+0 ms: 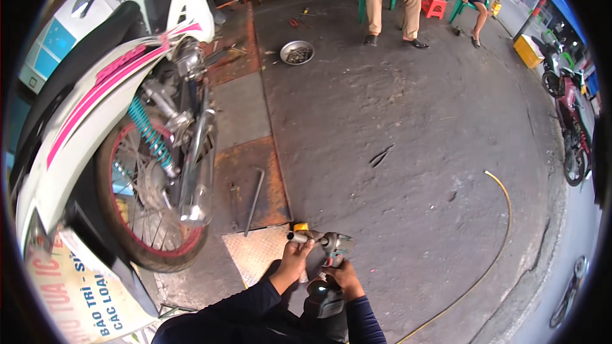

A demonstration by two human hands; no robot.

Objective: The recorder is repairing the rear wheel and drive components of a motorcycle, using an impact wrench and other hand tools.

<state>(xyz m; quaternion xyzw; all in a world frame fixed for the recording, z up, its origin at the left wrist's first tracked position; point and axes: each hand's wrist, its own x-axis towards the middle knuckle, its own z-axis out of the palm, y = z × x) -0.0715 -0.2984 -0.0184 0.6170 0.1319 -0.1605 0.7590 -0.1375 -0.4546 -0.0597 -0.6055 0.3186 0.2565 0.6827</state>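
Low in the middle, my right hand (pixel 346 278) is wrapped round the grip of a cordless impact wrench (pixel 338 243), whose black battery (pixel 324 301) hangs below. My left hand (pixel 292 264) is closed on the metal socket (pixel 297 237) at the tool's front, which points left. Just beyond the socket is a small yellow thing (pixel 300 226) that I cannot make out. Left of my hands stands a white motorbike (pixel 83 111) with pink stripes. Its rear wheel (pixel 153 204) and teal shock absorber (pixel 152 137) face me.
An L-shaped wrench (pixel 256 200) lies on rusty metal plates (pixel 239 165). Pliers (pixel 382 155) and a metal bowl of small parts (pixel 297 53) are farther out. A yellow hose (pixel 508 216) curves along the right. Two seated people and a red stool (pixel 434 5) are at the back.
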